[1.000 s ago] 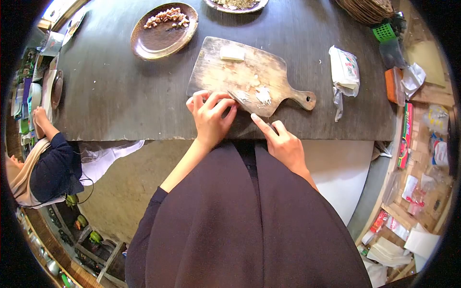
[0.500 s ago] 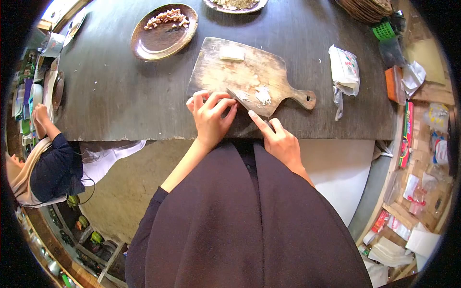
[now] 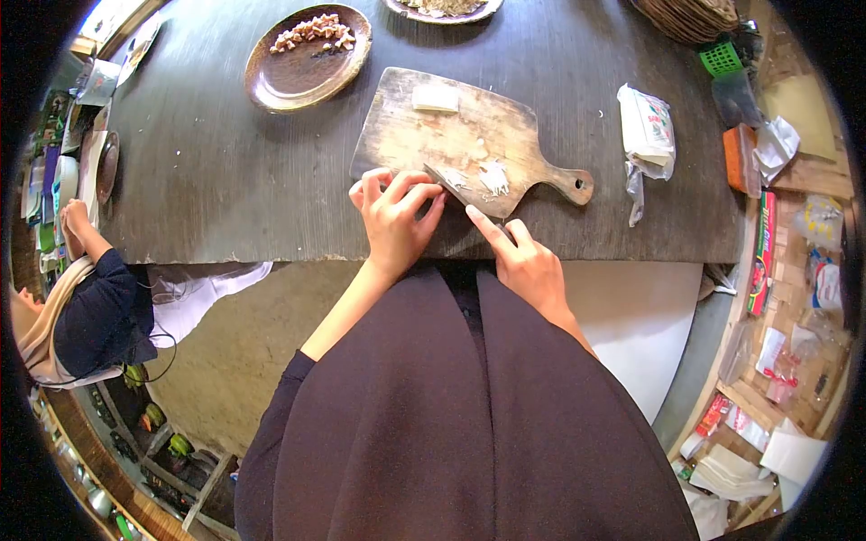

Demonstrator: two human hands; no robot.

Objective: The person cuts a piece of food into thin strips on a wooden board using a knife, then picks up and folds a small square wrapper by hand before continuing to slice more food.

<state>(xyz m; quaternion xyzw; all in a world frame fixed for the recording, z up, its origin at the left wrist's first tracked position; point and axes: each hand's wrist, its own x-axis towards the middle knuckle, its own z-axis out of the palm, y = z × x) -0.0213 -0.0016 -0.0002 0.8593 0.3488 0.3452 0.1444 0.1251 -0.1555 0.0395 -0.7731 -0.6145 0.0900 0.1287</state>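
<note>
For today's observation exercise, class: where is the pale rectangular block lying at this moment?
Head view: the pale block lies near the far edge of the wooden cutting board, with the brown plate of chopped pieces to its left.

One cutting board [image 3: 424,135], one knife [image 3: 454,183], one white block [image 3: 436,99], two plates [image 3: 298,83] [image 3: 488,11], one packet [image 3: 647,131].

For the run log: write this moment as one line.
right hand: grips knife, blade over cutting board | left hand: fingers curled beside blade | pale shreds by blade
</note>
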